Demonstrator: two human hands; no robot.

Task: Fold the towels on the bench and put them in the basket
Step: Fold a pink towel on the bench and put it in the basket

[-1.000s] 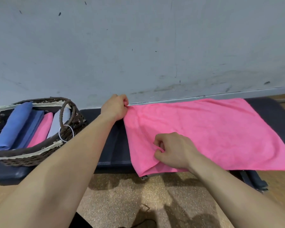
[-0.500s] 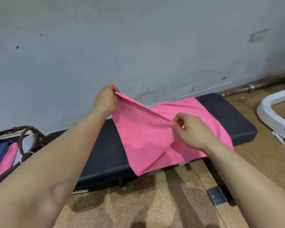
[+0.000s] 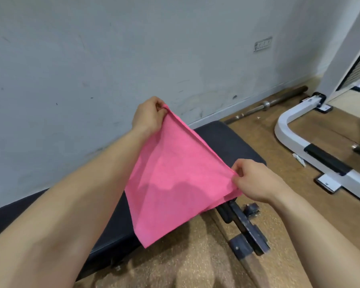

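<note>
While the left grip (image 3: pixel 149 116) is pinching one upper corner and the right grip (image 3: pixel 253 180) the other, the towel (image 3: pixel 170 183) is hanging taut between them, draping below over the bench (image 3: pixel 227 142); light and limp, it is probably handling best by its corners.

Pretty plain on our end: just our two forearms in shot, bare all the way up to the frame edge, and our left hand (image 3: pixel 149 116) and right hand (image 3: pixel 256 179) bare too.
</note>
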